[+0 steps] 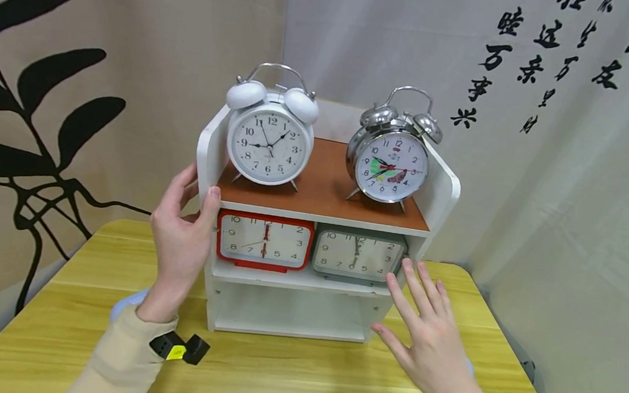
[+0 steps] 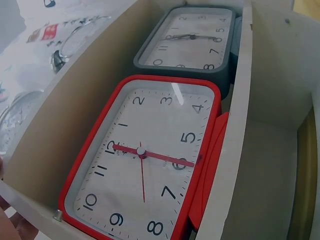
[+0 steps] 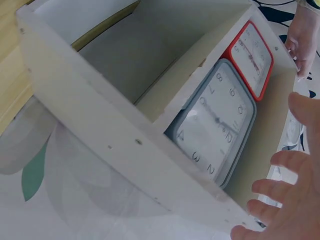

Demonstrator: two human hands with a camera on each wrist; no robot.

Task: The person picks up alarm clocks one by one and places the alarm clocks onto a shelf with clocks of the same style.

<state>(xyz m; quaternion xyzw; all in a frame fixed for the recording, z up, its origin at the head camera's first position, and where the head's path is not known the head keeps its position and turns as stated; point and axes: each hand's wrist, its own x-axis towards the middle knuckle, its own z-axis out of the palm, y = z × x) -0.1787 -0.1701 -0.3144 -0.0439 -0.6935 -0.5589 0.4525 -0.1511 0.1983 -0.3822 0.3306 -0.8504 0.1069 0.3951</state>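
Observation:
My left hand (image 1: 185, 229) holds the left side panel of a small white shelf unit (image 1: 293, 313), thumb at the front edge and fingers around the outside. My right hand (image 1: 429, 331), fingers spread, hovers before the shelf's right side, fingertips near the grey clock's corner. On the brown top board stand a white twin-bell alarm clock (image 1: 270, 143) and a silver twin-bell alarm clock (image 1: 392, 166). Below them, a red rectangular clock (image 1: 264, 241) and a grey rectangular clock (image 1: 358, 255) sit side by side in the middle compartment, faces forward.
The shelf stands on a yellow wood-grain table (image 1: 276, 374). Behind it hang curtains, the left one with a black plant print (image 1: 36, 103), the right with black characters (image 1: 547, 36). A pale blue thing (image 1: 128, 302) shows beside my left wrist.

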